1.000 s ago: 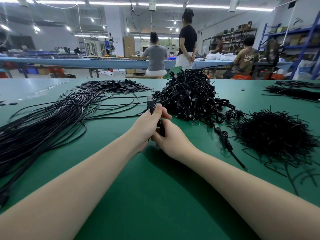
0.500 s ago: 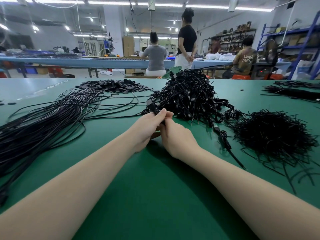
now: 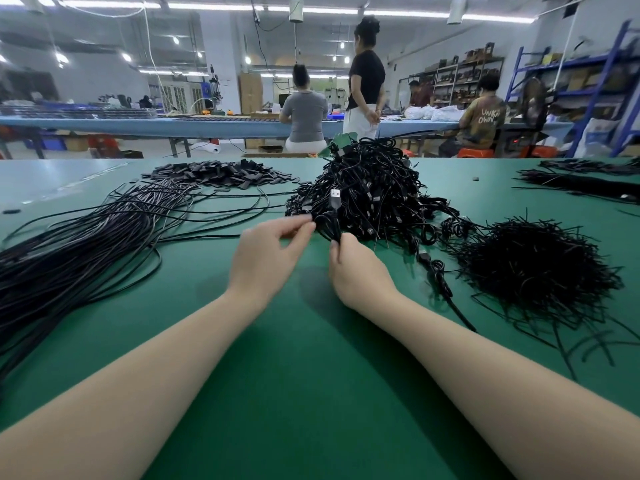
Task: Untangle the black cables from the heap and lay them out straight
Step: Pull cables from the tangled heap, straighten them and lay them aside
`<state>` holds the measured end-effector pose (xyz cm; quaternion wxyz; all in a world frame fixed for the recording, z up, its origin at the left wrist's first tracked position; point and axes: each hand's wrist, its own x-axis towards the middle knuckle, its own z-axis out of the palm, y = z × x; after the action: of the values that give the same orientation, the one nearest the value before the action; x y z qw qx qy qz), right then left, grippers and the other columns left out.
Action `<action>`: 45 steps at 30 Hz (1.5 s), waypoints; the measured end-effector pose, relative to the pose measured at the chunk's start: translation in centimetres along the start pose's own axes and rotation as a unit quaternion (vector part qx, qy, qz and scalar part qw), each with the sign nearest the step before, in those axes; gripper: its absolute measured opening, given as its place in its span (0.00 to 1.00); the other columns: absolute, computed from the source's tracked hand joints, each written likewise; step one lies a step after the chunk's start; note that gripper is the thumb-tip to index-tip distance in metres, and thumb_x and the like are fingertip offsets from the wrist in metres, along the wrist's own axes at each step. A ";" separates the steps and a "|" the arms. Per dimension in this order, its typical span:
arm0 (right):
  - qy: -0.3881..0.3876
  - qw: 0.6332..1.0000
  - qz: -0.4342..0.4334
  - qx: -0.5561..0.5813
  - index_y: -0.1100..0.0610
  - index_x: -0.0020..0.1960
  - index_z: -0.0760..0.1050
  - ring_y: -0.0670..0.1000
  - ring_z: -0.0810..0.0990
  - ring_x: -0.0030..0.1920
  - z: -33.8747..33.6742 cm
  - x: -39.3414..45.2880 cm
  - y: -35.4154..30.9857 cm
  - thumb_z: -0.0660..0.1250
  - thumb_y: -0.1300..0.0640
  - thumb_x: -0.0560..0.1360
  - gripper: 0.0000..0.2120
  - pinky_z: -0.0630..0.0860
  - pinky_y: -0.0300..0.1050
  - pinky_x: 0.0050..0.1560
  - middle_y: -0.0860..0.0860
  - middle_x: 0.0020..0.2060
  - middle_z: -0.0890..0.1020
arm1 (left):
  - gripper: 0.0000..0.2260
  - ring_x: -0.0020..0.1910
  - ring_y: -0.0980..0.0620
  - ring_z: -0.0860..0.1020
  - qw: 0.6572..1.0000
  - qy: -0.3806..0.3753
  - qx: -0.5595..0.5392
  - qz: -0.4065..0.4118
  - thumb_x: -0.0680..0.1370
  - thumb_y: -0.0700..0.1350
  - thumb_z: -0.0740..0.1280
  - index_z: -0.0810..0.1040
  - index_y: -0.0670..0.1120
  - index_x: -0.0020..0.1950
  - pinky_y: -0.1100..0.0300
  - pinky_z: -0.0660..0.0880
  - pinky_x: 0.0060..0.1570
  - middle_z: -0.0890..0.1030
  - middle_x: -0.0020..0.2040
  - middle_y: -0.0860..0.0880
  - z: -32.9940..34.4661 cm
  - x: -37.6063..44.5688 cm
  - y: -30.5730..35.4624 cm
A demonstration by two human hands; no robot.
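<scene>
Bright workshop: ceiling strip lights (image 3: pixel 214 6), long blue bench (image 3: pixel 138 123), blue shelving (image 3: pixel 588 81), perhaps stocked with boxes.

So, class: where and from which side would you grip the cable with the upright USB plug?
Grip the cable just below the USB plug, from the near side. The plug stands clear above the heap, which blocks the far side; the right hand pinches there.
</scene>
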<state>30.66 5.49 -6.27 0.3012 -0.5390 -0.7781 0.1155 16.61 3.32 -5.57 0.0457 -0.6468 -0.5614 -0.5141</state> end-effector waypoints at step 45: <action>-0.337 0.873 0.139 -0.324 0.51 0.46 0.81 0.42 0.79 0.25 -15.5 -0.4 8.5 0.73 0.44 0.70 0.11 0.77 0.36 0.34 0.43 0.35 0.84 | 0.14 0.37 0.48 0.71 0.968 -0.188 -0.060 -0.153 0.82 0.52 0.53 0.70 0.51 0.40 0.52 0.70 0.45 0.74 0.39 0.49 1.6 -0.6 -1.9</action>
<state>46.48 6.25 1.57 -0.1897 -0.6372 -0.7434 0.0725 16.16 4.63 -7.73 -0.1793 -0.6399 -0.6202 -0.4167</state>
